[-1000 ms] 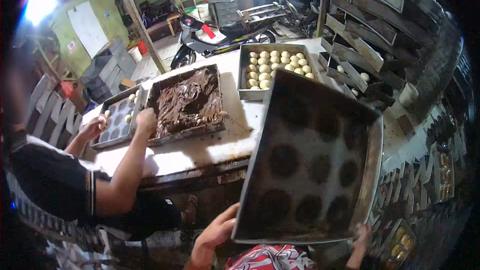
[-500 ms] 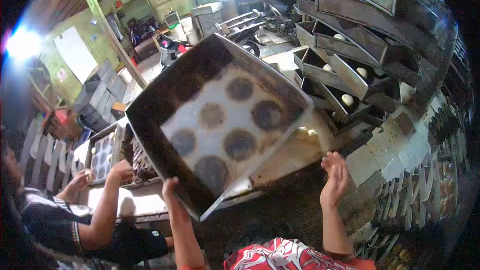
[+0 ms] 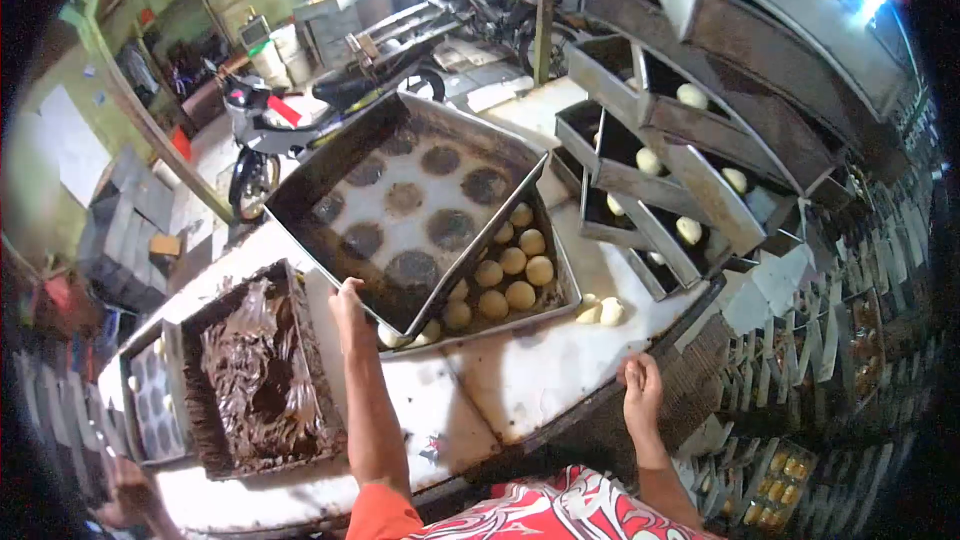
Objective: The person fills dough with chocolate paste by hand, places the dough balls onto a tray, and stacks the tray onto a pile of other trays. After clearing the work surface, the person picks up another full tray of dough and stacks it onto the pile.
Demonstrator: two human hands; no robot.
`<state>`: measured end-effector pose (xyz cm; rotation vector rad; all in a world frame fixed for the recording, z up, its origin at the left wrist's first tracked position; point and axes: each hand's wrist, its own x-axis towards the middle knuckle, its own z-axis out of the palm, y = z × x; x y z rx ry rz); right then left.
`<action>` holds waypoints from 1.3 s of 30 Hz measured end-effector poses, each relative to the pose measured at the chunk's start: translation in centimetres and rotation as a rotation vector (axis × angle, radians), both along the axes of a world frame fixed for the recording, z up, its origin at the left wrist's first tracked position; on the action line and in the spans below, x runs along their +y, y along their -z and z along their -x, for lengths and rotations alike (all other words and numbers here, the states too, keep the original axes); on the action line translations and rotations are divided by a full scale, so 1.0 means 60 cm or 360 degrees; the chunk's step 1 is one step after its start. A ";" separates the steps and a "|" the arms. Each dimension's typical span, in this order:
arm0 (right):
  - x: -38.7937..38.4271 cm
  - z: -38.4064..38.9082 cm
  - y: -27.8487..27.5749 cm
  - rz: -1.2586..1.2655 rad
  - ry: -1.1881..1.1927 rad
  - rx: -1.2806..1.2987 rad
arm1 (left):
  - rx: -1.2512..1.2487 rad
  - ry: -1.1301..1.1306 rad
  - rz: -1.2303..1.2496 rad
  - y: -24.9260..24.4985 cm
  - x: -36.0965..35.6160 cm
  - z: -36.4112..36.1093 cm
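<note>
A: Where's the ringed tray (image 3: 405, 225)?

B: Tilted over the ball tray (image 3: 556, 292), hiding much of its pale balls (image 3: 513, 266). Whether the trays touch, I can't tell.

A: What else is around?

B: Some loose lumps (image 3: 600, 311) lie on the desk (image 3: 400, 395), just right of the ball tray. Past them, metal tins (image 3: 705, 195) stand stacked crosswise. To the left sits the brown-filled tray (image 3: 312, 360), with a smaller tray (image 3: 152, 395) beside it. A motorbike (image 3: 285, 115) stands behind.

A: And the hands?

B: The left hand (image 3: 347, 298) has its grip closed on the ringed tray's near edge, arm stretched forward. The right hand (image 3: 640, 380) is by the desk's front edge, fingers half curled; I can't tell whether that grip holds anything.
</note>
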<state>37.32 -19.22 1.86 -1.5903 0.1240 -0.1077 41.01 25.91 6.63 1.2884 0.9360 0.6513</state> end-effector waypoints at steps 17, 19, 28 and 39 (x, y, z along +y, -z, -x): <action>-0.027 -0.221 0.007 0.1457 -0.1017 -0.0062 | -0.0334 -0.0824 -0.0965 -0.067 -0.083 0.076; -0.072 -0.196 0.031 0.1001 -0.0931 0.0360 | -0.0620 -0.0497 -0.0780 -0.101 -0.229 0.153; 0.017 0.005 -0.040 0.0273 -0.0803 -0.0375 | -0.0698 0.0857 0.0816 0.044 -0.626 0.322; 0.265 0.225 -0.085 0.0246 -0.2001 -0.0996 | -0.0505 -0.0143 0.0411 0.068 -0.541 0.471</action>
